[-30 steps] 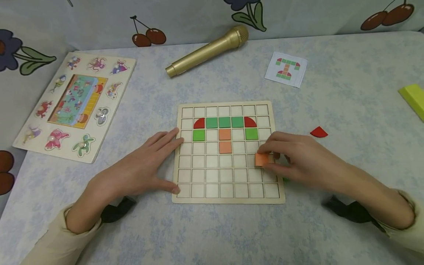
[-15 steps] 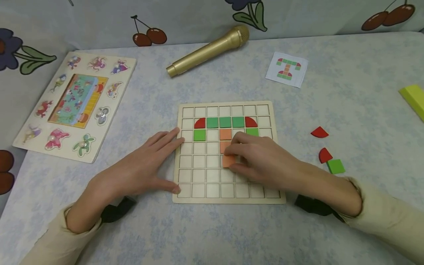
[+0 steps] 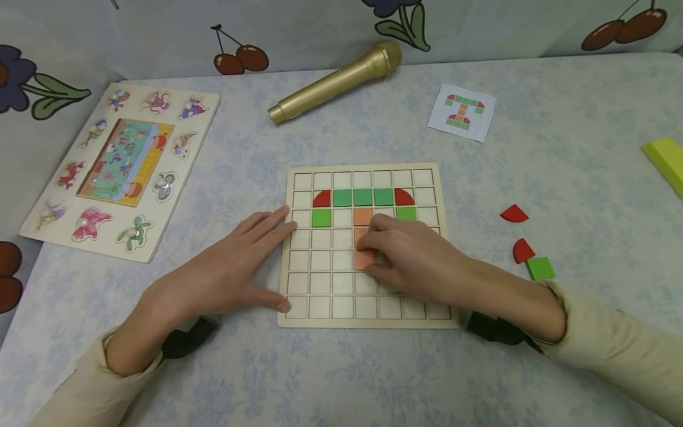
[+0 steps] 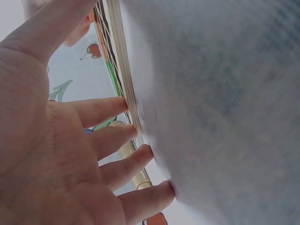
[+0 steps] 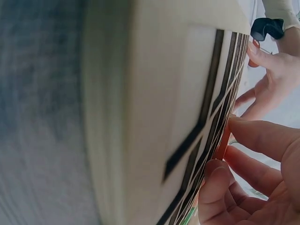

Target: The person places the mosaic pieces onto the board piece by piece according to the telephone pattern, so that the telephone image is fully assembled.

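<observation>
A square wooden grid board (image 3: 332,306) lies on the table in front of me. My right hand (image 3: 413,252) pinches an orange square tile (image 3: 363,260) between thumb and fingers, at a cell in the middle column, just under two other orange tiles. In the right wrist view the orange tile (image 5: 223,143) shows edge-on at the fingertips. Fingers of my left hand (image 3: 224,270) are spread along the board's left edge, touching it. Above the orange tiles runs a row of green tiles (image 3: 363,197) with a red quarter-round (image 3: 322,198) at each end. A lighter green tile (image 3: 321,217) lies under each red one.
Right of the board lie two red quarter-rounds (image 3: 514,213) and a green square (image 3: 541,268). Behind are a pattern card (image 3: 462,112) and a gold microphone (image 3: 333,84). A peg puzzle (image 3: 155,228) lies at left, a yellow block (image 3: 664,161) at far right.
My right hand has carried the orange tile leftward from the board's right side to the middle column, uncovering a red and a green piece on the table. My left hand has stayed put.
</observation>
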### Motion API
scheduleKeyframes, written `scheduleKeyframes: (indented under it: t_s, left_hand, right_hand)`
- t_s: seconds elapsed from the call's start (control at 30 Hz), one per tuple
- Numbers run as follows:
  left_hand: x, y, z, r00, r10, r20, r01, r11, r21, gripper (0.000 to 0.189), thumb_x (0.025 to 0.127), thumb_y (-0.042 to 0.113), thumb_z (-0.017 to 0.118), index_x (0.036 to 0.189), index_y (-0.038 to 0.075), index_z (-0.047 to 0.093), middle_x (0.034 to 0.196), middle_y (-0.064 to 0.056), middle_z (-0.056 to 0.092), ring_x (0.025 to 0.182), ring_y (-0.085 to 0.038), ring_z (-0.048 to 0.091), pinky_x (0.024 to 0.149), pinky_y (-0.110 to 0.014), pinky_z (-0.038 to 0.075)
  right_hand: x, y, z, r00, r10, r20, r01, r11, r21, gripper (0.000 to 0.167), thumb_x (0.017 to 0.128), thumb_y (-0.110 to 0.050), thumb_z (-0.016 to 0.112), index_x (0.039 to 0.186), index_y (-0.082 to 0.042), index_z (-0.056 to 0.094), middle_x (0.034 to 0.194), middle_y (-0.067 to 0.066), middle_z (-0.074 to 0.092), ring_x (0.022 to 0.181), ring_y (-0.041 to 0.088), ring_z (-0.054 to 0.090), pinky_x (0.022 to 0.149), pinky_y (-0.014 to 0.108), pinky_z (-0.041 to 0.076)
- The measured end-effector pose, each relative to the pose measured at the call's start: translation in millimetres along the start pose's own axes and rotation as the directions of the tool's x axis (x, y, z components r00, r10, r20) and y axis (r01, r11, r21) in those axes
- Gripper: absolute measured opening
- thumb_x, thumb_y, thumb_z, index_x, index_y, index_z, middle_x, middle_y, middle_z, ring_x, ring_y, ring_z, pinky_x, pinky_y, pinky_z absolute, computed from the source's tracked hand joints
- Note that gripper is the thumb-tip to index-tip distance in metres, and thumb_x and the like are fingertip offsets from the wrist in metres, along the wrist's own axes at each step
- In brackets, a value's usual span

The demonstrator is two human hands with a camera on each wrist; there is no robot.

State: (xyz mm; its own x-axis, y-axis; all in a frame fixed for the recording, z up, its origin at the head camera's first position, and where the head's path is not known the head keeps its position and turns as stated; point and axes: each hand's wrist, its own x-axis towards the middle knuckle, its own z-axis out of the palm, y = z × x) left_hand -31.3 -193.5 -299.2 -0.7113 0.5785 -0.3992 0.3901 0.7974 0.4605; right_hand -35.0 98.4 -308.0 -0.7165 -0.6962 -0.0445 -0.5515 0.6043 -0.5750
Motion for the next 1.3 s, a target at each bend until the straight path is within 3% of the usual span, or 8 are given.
scheduleKeyframes:
  t_s: [0.4,0.73,0.9,1.1,1.3]
  left_hand:
    - [0.5,0.7,0.2,1.0,0.004,-0.004,-0.004,1.0,0.009,0.114,0.072,0.056,0.082,0.158,0.011,0.023,0.165,-0.004,0.006,0.148,-0.028,0.009,0.111,-0.051,0.03]
    - [0.2,0.8,0.3,1.0,-0.004,0.004,0.004,1.0,-0.004,0.114,0.072,0.058,0.081,0.158,0.012,0.022,0.165,-0.003,0.004,0.149,-0.029,0.007,0.111,-0.053,0.028]
    - [-0.2,0.9,0.3,1.0,-0.007,0.004,0.007,1.0,-0.012,0.114,0.072,0.057,0.081,0.158,0.012,0.022,0.165,-0.003,0.004,0.149,-0.029,0.005,0.112,-0.053,0.026]
    - [0.0,0.4,0.8,1.0,-0.003,0.001,0.003,1.0,-0.012,0.113,0.073,0.057,0.081,0.158,0.013,0.022,0.165,-0.002,0.004,0.149,-0.028,0.006,0.111,-0.052,0.027]
    - [-0.1,0.1,0.8,1.0,0.0,-0.002,0.0,1.0,-0.01,0.112,0.073,0.057,0.08,0.158,0.013,0.022,0.165,-0.002,0.004,0.149,-0.027,0.007,0.111,-0.052,0.029]
  right_hand:
    - [0.3,0,0,0.998,0.05,0.022,-0.05,0.999,0.007,0.019,0.084,-0.005,0.075,0.103,-0.005,0.074,0.089,-0.001,0.057,0.068,0.009,0.049,0.058,0.025,0.044]
    - [-7.2,3,-13,0.999,0.024,0.035,-0.026,0.998,0.057,0.019,0.086,-0.008,0.075,0.105,-0.01,0.073,0.092,-0.005,0.058,0.069,0.006,0.05,0.061,0.025,0.046]
    - [-21.9,10,-28,0.999,0.028,0.021,-0.029,0.997,0.067,0.021,0.087,-0.009,0.074,0.107,-0.013,0.072,0.094,-0.008,0.059,0.071,0.005,0.05,0.064,0.027,0.047]
    - [-48.8,27,-34,0.996,0.09,0.002,-0.09,0.99,0.106,0.023,0.085,-0.01,0.078,0.106,-0.018,0.073,0.091,-0.013,0.059,0.07,0.004,0.05,0.061,0.024,0.045]
    - [-77.8,46,-34,0.989,0.125,-0.08,-0.113,0.984,0.137,0.028,0.082,-0.01,0.081,0.107,-0.02,0.073,0.087,-0.016,0.057,0.071,0.004,0.048,0.058,0.021,0.042]
